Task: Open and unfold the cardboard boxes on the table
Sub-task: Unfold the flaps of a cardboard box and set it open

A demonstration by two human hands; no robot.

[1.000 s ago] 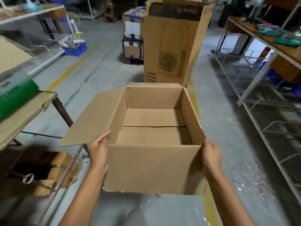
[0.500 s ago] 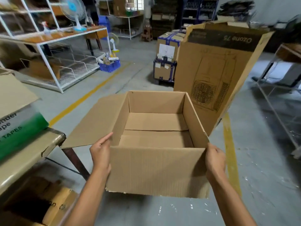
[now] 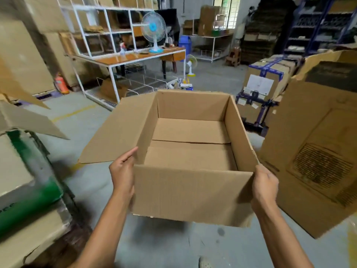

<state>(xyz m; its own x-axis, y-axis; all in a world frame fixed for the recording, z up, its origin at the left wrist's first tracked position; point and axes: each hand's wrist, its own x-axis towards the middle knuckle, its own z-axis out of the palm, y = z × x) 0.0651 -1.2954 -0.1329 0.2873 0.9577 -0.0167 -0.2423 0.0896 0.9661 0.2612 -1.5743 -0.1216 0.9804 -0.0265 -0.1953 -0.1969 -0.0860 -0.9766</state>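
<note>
A person held a cardboard box [image 3: 191, 194] in mid-air above the warehouse floor, left hand [image 3: 122, 173] and right hand [image 3: 264, 184] each clamped on a near corner. It looked fully unfolded, top open, bottom closed — only setting it down seemed left.

Our left hand [image 3: 122, 175] grips the box [image 3: 191, 194] at its near left corner, our right hand [image 3: 264, 187] at its near right. A carton [image 3: 309, 132] stands right of it; behind, a fan [image 3: 153, 28] sits on a desk [image 3: 119, 59].

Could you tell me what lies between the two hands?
The head view shows the near wall of the open cardboard box between the left hand and right hand, both gripping it.
</note>
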